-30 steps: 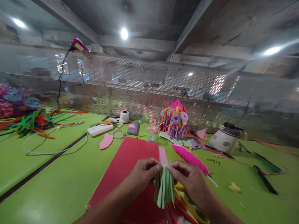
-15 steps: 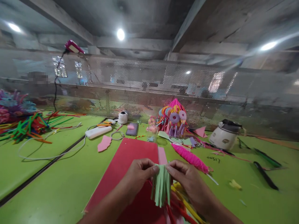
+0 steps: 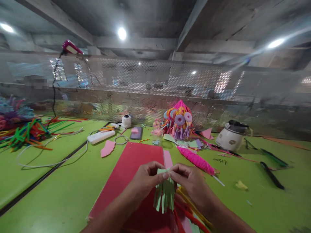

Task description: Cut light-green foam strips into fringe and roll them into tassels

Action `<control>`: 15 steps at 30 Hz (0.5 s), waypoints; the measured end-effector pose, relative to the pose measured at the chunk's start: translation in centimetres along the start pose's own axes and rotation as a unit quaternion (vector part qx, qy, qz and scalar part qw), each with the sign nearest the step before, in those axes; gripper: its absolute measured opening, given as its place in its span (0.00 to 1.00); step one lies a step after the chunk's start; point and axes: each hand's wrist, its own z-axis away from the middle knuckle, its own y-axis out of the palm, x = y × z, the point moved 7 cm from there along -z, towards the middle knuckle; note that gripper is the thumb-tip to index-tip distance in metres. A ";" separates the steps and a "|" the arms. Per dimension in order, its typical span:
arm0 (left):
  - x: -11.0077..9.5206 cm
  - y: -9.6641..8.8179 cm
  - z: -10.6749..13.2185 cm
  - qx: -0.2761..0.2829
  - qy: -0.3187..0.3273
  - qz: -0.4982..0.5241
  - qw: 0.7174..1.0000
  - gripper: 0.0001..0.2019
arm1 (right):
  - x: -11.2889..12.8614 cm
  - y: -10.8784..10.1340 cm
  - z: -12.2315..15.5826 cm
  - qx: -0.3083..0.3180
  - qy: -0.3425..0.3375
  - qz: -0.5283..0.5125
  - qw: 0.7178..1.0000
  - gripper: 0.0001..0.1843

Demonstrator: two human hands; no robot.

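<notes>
A fringe of pale green paper [image 3: 165, 195], cut into strips that hang down, is pinched along its uncut top edge by both hands. My left hand [image 3: 148, 178] grips its upper left part between thumb and fingers. Close beside it, my right hand [image 3: 187, 178] pinches the upper right end, and the two thumbs almost meet. Below the fringe lies a red board [image 3: 136, 165], with a pink paper strip [image 3: 167, 158] along its right edge. Red and yellow scissor-like handles or strips [image 3: 187, 207] show partly under my right hand; their kind is unclear.
Behind stand a pile of pink tasselled ornaments [image 3: 181, 119], a white thread spool [image 3: 126, 122] and a white kettle-like pot [image 3: 232, 136]. A pink yarn bundle [image 3: 195, 160] and a black-handled tool [image 3: 272, 175] lie right. Left are a white power strip [image 3: 100, 137] and colourful pipe cleaners [image 3: 31, 132].
My hands have come closer together at the top of the green fringe. Its top left corner now folds over more, and the strips hang tilted to the left.
</notes>
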 end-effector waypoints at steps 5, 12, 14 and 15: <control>-0.1 -0.3 -0.1 -0.009 0.011 -0.035 0.999 0.18 | 0.2 0.7 0.1 0.013 -0.001 -0.003 1.000 0.13; 0.4 -0.8 -0.4 -0.006 -0.002 -0.029 1.000 0.18 | 0.5 0.7 0.3 0.027 -0.002 0.004 1.000 0.13; 0.5 -0.7 -0.4 -0.001 -0.016 -0.025 1.000 0.17 | 0.7 0.8 0.4 0.033 0.000 -0.007 0.999 0.12; 0.5 -0.7 -0.3 0.003 -0.021 -0.023 1.000 0.17 | 0.8 0.9 0.5 0.035 0.001 -0.011 0.999 0.12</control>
